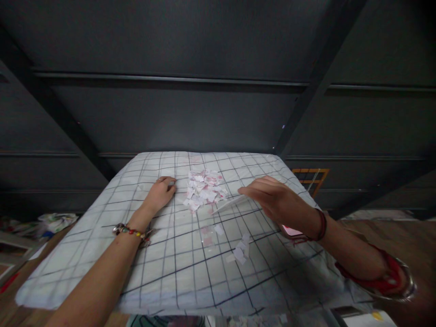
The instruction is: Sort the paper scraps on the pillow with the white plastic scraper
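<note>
My right hand (272, 195) is closed around a slim white stick-like tool (229, 205), possibly tweezers. The tool slants down to the left, its tip at the lower right edge of a pile of torn paper scraps (204, 188). These scraps are white with pink marks. Left of the pile, my left hand (161, 194) rests on the checked cloth (160, 259), fingers loosely bent and thumb apart, holding nothing. Nearer to me lie a clear pinkish plastic piece (207, 237), one loose scrap (219, 229) and a small cluster of pale scraps (240, 250).
A pink-and-red object (292, 230) lies under my right wrist, partly hidden. Dark panels (190, 118) rise behind the table. An orange frame (315, 177) stands beyond its right edge. Clutter (56, 223) sits at the far left, and a white-topped item (368, 319) at the lower right.
</note>
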`<state>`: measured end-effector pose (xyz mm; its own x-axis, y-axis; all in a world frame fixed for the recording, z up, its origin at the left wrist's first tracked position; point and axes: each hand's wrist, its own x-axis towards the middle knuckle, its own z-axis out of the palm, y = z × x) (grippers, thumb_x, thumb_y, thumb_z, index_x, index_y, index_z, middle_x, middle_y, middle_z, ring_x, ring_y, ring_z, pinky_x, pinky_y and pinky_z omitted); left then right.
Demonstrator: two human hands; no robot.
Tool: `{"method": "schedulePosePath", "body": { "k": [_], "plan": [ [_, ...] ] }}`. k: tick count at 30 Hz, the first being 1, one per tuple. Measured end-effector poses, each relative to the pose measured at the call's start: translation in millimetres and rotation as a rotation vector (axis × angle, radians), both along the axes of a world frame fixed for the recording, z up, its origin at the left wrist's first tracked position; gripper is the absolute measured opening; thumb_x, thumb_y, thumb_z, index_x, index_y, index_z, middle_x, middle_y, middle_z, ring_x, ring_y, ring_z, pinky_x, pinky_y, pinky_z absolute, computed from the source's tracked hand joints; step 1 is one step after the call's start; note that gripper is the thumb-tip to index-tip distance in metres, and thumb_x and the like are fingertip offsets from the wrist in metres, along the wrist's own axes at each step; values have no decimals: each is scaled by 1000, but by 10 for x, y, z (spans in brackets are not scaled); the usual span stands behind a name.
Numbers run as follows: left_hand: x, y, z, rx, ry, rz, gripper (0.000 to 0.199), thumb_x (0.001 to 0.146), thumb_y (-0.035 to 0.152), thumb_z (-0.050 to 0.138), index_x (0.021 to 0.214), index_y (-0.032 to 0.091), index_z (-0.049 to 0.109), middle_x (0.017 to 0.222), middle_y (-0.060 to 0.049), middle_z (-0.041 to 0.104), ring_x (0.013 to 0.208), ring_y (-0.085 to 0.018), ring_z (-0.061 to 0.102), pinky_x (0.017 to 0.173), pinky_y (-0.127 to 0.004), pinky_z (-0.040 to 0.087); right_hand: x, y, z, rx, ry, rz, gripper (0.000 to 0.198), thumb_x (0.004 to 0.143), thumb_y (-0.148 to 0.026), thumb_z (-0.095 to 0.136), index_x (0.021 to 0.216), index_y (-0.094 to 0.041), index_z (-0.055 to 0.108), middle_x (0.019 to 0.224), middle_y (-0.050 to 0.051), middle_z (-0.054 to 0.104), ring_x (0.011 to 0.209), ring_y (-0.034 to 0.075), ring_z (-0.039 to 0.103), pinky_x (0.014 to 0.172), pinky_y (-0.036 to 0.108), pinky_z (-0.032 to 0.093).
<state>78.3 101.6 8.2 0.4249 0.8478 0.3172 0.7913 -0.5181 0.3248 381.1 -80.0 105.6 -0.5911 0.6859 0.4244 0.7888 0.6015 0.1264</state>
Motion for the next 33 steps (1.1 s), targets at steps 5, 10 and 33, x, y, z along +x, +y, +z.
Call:
{"method": "schedulePosePath", "body": {
  "k": [5,10,33],
  "plan": [
    [-11,18,-19,0,-8,-1,36,81,30,41,104,15,65,111,-12,67,108,-25,58,102,-42,43,0,22,-15,30,-21,-8,31,88,-3,36,98,-16,63,72,2,64,69,15,54,69,28,42],
    [-5,9,-9,-4,-8,5,36,82,29,40,104,15,65,111,-11,67,108,-25,58,102,-41,43,24,50,-21,98,-4,-36,33,85,0,38,100,-16,63,77,3,67,72,16,56,70,29,42],
    [34,-146,-32,-13,-46,6,24,83,15,45,97,17,64,104,-10,65,106,-22,57,100,-39,46,113,415,-308,182,47,66,36,80,1,40,103,-19,58,86,8,70,78,20,64,74,36,51]
  ]
}}
